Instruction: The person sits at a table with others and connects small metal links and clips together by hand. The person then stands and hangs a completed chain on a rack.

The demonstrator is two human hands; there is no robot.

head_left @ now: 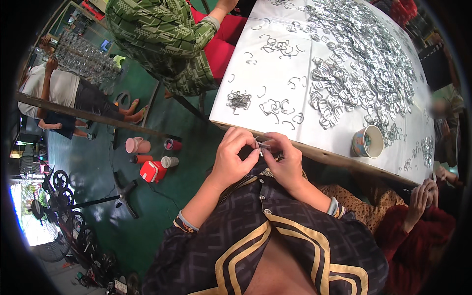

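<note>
Just off the near edge of the white-covered table (275, 66), my left hand (233, 156) and my right hand (286, 162) meet. Thumbs and fingertips of both are pinched around a small grey metal piece (261, 146), whose full shape the fingers hide. On the table beyond lie loose, thin, C-shaped metal pieces (278, 108) and a tangled dark cluster (239, 100) of similar ones. A large heap of flat silvery metal pieces (349, 64) spreads over the right half. A patterned paper cup (368, 141) with small greenish bits inside stands near the front edge.
A person in a green patterned top (162, 44) sits at the table's left; another, in dark red (418, 231), sits to my right. On the green floor are a pink jug (137, 145), a red-and-white container (153, 171) and a dark stand (120, 195). Motorbikes (73, 236) stand lower left.
</note>
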